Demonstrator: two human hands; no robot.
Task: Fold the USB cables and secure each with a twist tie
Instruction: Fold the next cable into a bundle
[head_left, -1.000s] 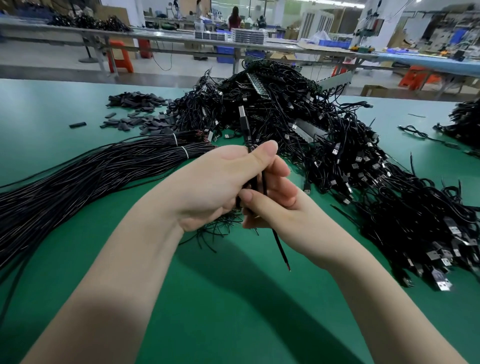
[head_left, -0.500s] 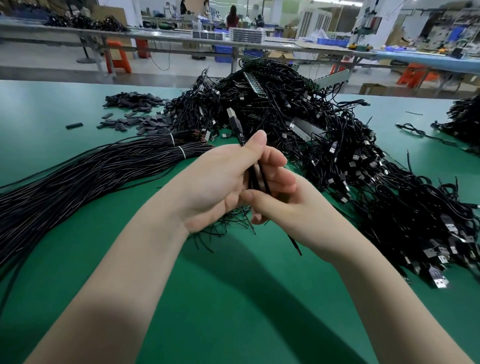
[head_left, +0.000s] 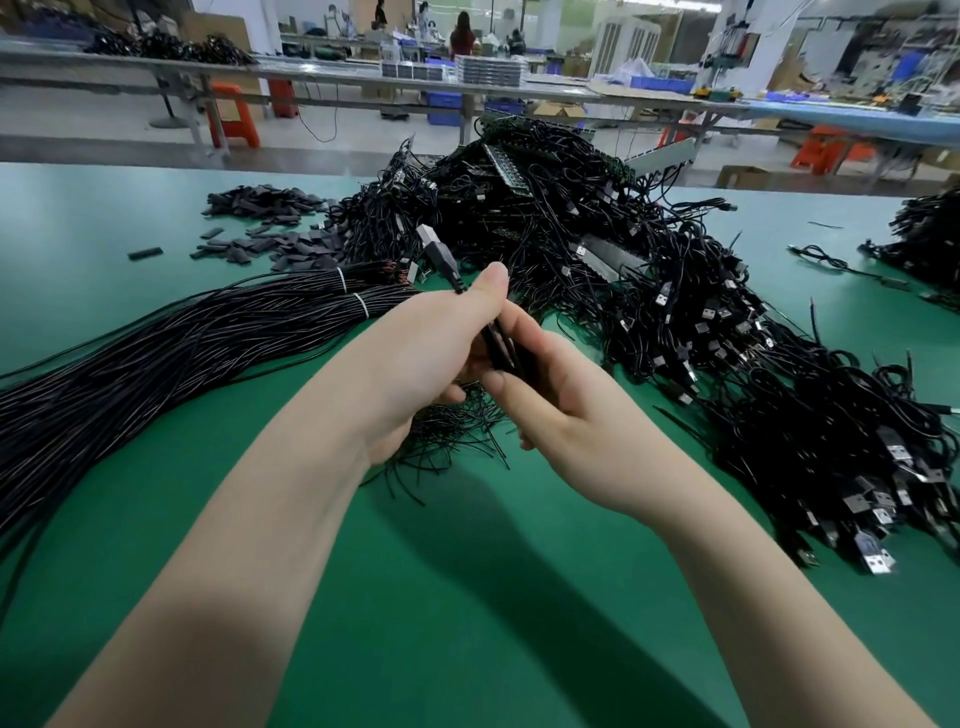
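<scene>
Holding one folded USB cable (head_left: 501, 345) between them, the two hands meet in the middle of the frame, above the green table (head_left: 467, 597). The left hand (head_left: 415, 364) grasps the folded strands with thumb on top, and the cable's plug (head_left: 434, 244) sticks up and to the left from this grip. The right hand (head_left: 566, 410) has its fingers curled around the lower part of the same cable; whether a twist tie is in these fingers, I cannot tell.

Under the hands lies a loose heap of thin black twist ties (head_left: 457, 436). At the left, one long bundle of straight black cables (head_left: 182, 353) is bound with two white bands. One big tangled pile of USB cables (head_left: 649, 291) fills the centre and right, too many to count. Small flat black pieces (head_left: 265, 208) are scattered at the upper left. A smaller cable pile (head_left: 930, 234) sits at the right edge.

Behind stand long workbenches (head_left: 363, 78), orange stools (head_left: 234, 117) and people far away.
</scene>
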